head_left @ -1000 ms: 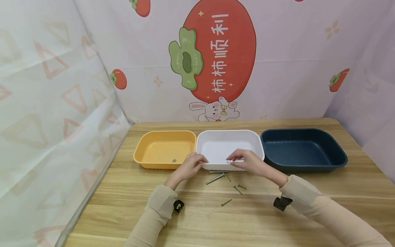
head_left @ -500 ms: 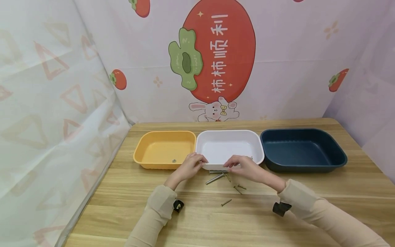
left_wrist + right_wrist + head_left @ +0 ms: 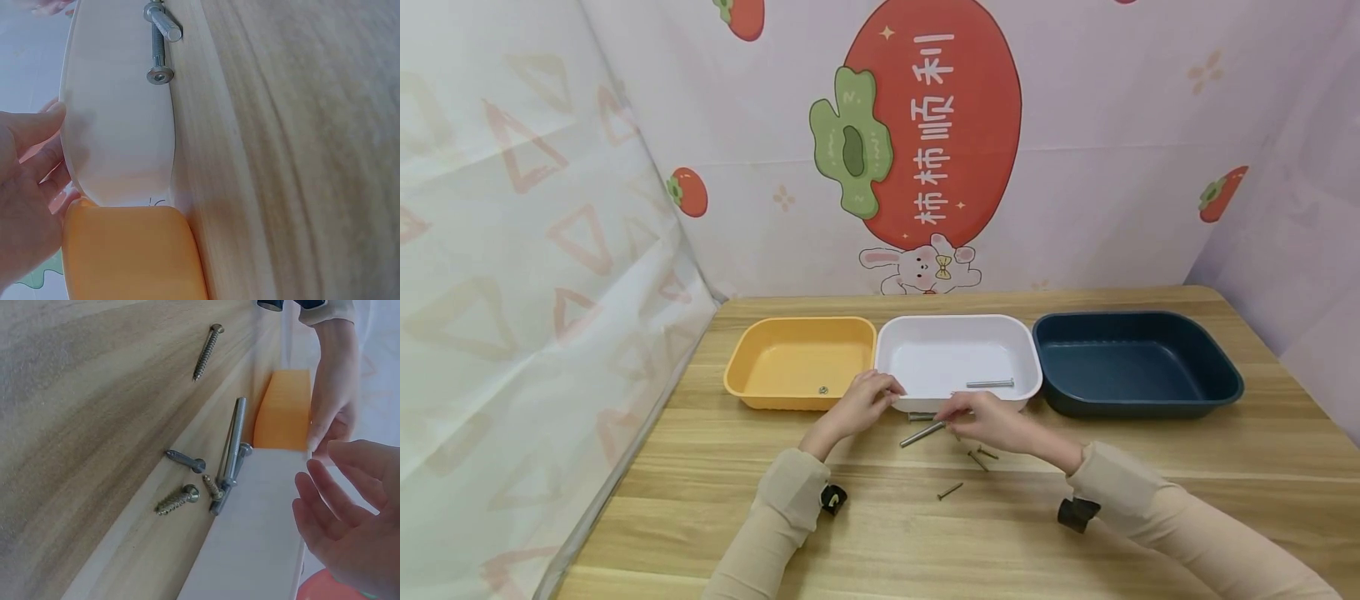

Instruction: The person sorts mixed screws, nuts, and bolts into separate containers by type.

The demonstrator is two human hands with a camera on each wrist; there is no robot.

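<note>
My left hand (image 3: 867, 402) pinches the front left rim of the white tray (image 3: 119, 125), thumb outside and fingers over the edge. Over two thick silver bolts hovers my right hand (image 3: 988, 421), its loosely bent fingers holding nothing in the right wrist view. One bolt (image 3: 236, 437) lies slanted across the other bolt (image 3: 159, 74), close against the tray's front wall. Inside the white tray rests a long silver bolt (image 3: 990, 383). Brassy screws are strewn nearby, among them a screw (image 3: 950, 492) nearer the front and a screw (image 3: 178, 500) beside the bolts.
To the left, a yellow tray (image 3: 775, 402) with a small metal nut (image 3: 823, 390) inside touches the white one. A dark blue tray (image 3: 1142, 410) adjoins it on the right. All stand on a wooden table (image 3: 887, 542) before a printed cloth.
The right hand let a bolt go into the white tray, then came back over the front rim and down towards the bolts on the table. My left hand stayed put.
</note>
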